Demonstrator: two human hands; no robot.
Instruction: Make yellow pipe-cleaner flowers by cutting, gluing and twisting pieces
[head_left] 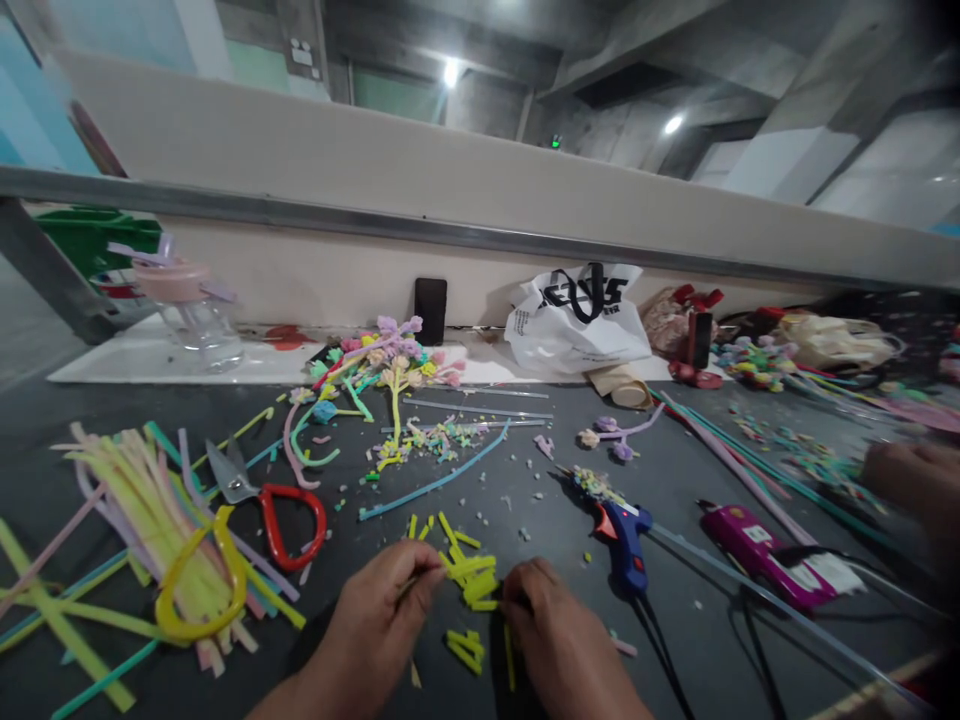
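Note:
My left hand (386, 610) is closed in a pinch at the left edge of a small pile of short yellow-green craft-stem pieces (471, 575). Across from it, my right hand (551, 620) has its fingers curled together, touching the pile's right edge. Whatever lies between the fingertips of either hand is hidden. A few more cut pieces (465, 650) rest between my wrists, and one long piece (510, 657) lies beside my right hand. To the right is a blue glue gun (626, 545) with an orange trigger, its nozzle pointing away to the left.
Red-handled scissors (292, 525) and yellow-handled scissors (202, 585) lie by bundled pastel stems (142, 500). Farther back are fuzzy flowers (394, 365), a phone (430, 311), a white bag (577, 325) and a glass jar (196, 325). A magenta device (765, 555) and another person's hand (911, 480) are at right.

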